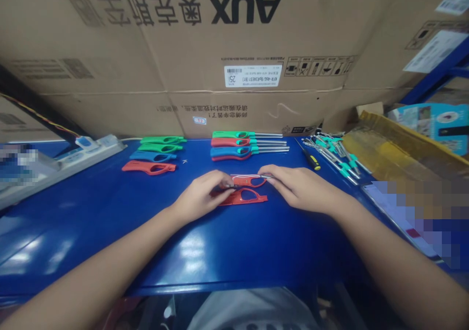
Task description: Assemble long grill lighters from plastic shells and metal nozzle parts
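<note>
A red gas lighter casing half is between my hands, with a thin white wire along its upper edge. My left hand is closed, thumb and fingers pinching the casing's left end. At its right end my right hand pinches a thin grey metal part; most of that part is hidden by the fingers. A second red casing half lies on the table just below, partly under my left fingers.
Behind my hands lie several lighters with metal tubes. Loose casing halves lie left. Right are a screwdriver, metal tube assemblies, a yellow-taped box and a phone. A power strip borders the left; a carton stands behind.
</note>
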Motion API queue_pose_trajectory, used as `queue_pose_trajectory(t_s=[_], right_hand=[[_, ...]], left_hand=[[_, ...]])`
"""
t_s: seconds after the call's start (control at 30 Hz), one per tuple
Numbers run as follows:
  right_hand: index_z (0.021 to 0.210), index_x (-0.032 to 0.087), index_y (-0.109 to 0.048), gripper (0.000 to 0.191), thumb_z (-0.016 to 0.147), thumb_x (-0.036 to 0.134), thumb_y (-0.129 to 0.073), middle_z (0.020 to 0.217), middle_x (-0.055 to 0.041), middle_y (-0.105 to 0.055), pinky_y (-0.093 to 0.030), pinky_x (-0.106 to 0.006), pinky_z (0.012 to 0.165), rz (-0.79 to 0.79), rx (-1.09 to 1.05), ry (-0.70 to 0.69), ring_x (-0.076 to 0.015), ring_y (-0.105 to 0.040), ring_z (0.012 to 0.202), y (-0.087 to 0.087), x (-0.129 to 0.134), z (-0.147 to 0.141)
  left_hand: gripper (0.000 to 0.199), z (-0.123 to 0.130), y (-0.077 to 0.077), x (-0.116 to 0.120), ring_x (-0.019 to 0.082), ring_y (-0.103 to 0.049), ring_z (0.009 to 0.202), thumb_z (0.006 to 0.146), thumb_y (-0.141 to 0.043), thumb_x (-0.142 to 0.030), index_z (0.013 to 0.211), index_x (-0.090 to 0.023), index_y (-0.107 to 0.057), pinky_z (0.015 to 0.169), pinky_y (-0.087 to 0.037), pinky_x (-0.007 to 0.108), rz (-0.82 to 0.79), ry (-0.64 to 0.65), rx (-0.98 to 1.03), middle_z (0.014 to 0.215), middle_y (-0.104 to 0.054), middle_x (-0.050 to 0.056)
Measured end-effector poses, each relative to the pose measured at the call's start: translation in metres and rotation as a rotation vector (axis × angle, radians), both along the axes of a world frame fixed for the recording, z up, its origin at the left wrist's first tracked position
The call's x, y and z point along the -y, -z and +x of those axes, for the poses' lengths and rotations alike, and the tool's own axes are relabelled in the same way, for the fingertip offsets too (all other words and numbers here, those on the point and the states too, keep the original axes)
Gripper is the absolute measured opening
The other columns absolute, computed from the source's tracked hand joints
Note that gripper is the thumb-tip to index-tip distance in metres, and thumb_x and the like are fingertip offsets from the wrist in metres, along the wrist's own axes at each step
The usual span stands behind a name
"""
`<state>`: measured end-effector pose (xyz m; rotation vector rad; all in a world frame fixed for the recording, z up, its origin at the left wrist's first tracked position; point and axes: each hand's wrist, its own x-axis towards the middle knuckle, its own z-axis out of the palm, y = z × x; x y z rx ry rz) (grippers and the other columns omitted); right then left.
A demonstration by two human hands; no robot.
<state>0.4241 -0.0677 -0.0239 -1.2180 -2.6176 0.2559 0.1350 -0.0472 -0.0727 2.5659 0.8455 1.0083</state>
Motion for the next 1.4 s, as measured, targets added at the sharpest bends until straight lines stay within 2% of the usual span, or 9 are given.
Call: queue_pose_trajectory(t_s=[0.13,0.27,0.5,0.67,0.77,0.9,1.13,1.4], right_hand=[[0.134,0.027,-0.054,0.033,0.103,0.027,-0.041,0.126,-0.0048,-0.070,-0.055,-0.036,0.084,0.014,0.025,-0.025,-0.0241,-0.071,0.104,0.003,-0.001,0.001],[0.128,0.027,-0.061,0.031,0.102,0.025,-0.045,0.118,-0.0057,-0.072,-0.054,-0.035,0.085,-0.028,0.048,-0.092,-0.0227,-0.070,0.102,0.005,-0.003,0.001],[0.121,0.024,-0.066,0.026,0.101,0.027,-0.051,0.118,-0.0060,-0.071,-0.051,-0.032,0.088,-0.184,-0.121,-0.157,-0.0198,-0.068,0.103,0.005,-0.004,0.000],[0.110,0.022,-0.068,0.018,0.098,0.029,-0.056,0.093,-0.0023,-0.074,-0.049,-0.026,0.073,-0.321,-0.167,-0.101,-0.0156,-0.067,0.080,0.003,-0.006,0.000],[0.100,0.019,-0.070,0.016,0.098,0.027,-0.056,0.097,-0.0048,-0.073,-0.048,-0.027,0.076,-0.294,-0.163,-0.120,-0.0161,-0.066,0.084,0.003,-0.008,0.003],[0.098,0.017,-0.071,0.016,0.097,0.023,-0.056,0.100,-0.0074,-0.070,-0.049,-0.029,0.081,-0.244,-0.146,-0.161,-0.0172,-0.065,0.088,0.005,-0.012,0.006],[0.097,0.020,-0.075,0.017,0.095,0.020,-0.059,0.100,-0.0049,-0.073,-0.050,-0.029,0.079,-0.240,-0.071,-0.158,-0.0179,-0.068,0.089,0.007,-0.012,0.004],[0.095,0.023,-0.077,0.019,0.096,0.022,-0.058,0.091,-0.0033,-0.072,-0.046,-0.027,0.072,-0.125,0.038,-0.181,-0.0172,-0.067,0.083,0.005,-0.007,0.002]], left_hand=[[0.007,0.000,-0.004,0.002,0.012,-0.064,0.077,0.093,-0.066,-0.017,0.098,-0.018,-0.061,0.072,-0.053,0.022,0.067,0.045,0.030,0.086,-0.068,0.002],[0.013,0.001,-0.008,0.005,0.014,-0.065,0.078,0.094,-0.064,-0.016,0.107,-0.017,-0.064,0.072,-0.053,0.025,0.110,0.091,0.016,0.088,-0.072,0.004],[0.012,0.001,-0.011,0.003,0.015,-0.066,0.080,0.096,-0.061,-0.020,0.107,-0.018,-0.068,0.075,-0.054,0.027,0.152,0.042,0.026,0.089,-0.073,0.005],[0.015,0.000,-0.011,0.002,0.016,-0.065,0.086,0.098,-0.059,-0.024,0.104,-0.018,-0.071,0.078,-0.054,0.028,0.102,0.038,-0.057,0.093,-0.072,0.007],[0.018,0.000,-0.011,0.002,0.018,-0.064,0.089,0.099,-0.057,-0.026,0.105,-0.018,-0.072,0.081,-0.054,0.031,0.047,0.066,-0.133,0.097,-0.072,0.008],[0.020,0.001,-0.011,0.004,0.019,-0.064,0.091,0.100,-0.055,-0.025,0.109,-0.018,-0.072,0.083,-0.053,0.032,-0.004,0.091,-0.171,0.100,-0.072,0.008],[0.021,0.002,-0.010,0.005,0.018,-0.067,0.092,0.100,-0.056,-0.026,0.111,-0.019,-0.072,0.082,-0.055,0.031,-0.051,0.077,-0.196,0.103,-0.071,0.008],[0.018,0.003,-0.008,0.006,0.017,-0.069,0.087,0.098,-0.058,-0.023,0.105,-0.018,-0.073,0.079,-0.056,0.028,-0.060,0.073,-0.197,0.098,-0.072,0.007]])
